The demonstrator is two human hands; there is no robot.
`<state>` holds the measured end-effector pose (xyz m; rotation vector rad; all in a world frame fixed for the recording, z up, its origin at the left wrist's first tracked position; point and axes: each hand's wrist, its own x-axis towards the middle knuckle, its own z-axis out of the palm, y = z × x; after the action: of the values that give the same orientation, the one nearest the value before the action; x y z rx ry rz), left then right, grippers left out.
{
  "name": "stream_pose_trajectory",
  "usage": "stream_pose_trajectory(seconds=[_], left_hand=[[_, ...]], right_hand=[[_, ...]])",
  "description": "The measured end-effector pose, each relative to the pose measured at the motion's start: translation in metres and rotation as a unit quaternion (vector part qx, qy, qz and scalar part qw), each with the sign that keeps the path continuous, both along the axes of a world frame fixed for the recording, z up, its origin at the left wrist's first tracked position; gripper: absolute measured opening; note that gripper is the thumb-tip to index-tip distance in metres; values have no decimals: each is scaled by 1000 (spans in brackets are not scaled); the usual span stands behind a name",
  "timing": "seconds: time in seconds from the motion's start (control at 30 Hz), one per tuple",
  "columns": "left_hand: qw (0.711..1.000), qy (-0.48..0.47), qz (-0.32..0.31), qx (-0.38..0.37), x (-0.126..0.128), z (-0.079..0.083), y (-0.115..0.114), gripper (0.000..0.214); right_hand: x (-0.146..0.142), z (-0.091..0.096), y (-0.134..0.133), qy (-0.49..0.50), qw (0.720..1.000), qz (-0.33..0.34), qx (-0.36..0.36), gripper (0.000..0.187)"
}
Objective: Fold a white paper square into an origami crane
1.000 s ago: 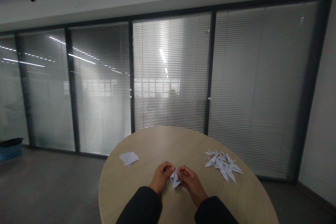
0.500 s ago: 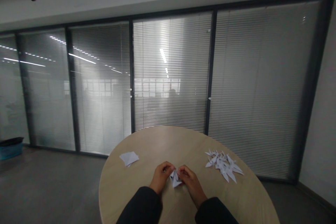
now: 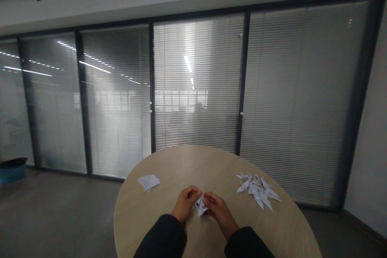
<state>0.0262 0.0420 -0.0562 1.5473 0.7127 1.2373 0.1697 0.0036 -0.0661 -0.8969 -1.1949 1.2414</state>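
As left hand (image 3: 184,203) and right hand (image 3: 220,210) flanked it, the folded white paper (image 3: 201,209) sat over the round table (image 3: 193,165) — fingertips of both pinching it, tip aimed away from the table's far rim, neither hand nearer.

On the table (image 3: 193,163), sheets (image 3: 148,182) lie near the left edge, cutouts-like folds (image 3: 256,190) near the right; paper (image 3: 200,209) sits between left hand (image 3: 185,202) and right hand (image 3: 220,210).

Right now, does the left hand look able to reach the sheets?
Probably yes: nothing visible stands between the left hand and the sheets, though it holds the folded paper.
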Motion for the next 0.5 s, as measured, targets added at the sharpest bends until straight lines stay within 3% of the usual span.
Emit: stream_pose_trajectory(seconds=[0.37, 0.5], left_hand=[[999, 27, -12, 20, 0, -2, 1, 39], [998, 24, 31, 45, 1, -5, 2, 41]], right_hand=[[0, 3, -3, 12, 1000, 0, -13, 31], [2, 1, 0, 13, 999, -28, -28, 30]])
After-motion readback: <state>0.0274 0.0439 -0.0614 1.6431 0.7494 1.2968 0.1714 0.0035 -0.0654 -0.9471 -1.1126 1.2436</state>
